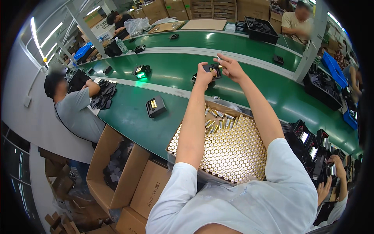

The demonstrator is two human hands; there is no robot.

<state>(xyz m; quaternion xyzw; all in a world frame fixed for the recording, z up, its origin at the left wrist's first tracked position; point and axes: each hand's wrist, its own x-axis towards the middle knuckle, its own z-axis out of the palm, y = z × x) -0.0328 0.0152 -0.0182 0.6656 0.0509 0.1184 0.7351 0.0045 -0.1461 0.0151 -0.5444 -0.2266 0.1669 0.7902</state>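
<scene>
Over the green conveyor belt, my left hand [204, 77] grips a small black battery-powered case [217, 73] with its battery slots turned up. Just right of it, my right hand [233, 69] has its fingers pinched on an AA battery [219, 58] above the case. Gold-ended batteries show in the slots, partly covered by my fingers. Another black piece beneath the case is mostly hidden by my left hand. Below my forearms sits an open box packed with upright batteries [230, 152]; several loose ones [219, 123] lie across its far end.
A black case with batteries [155, 106] stands on the green table, left of the battery box. Another, glowing green [141, 71], is on the belt. A co-worker [78, 105] sits left by a black parts pile [104, 93]. Black bins [321, 87] stand right; another person's hands [325, 187] work there.
</scene>
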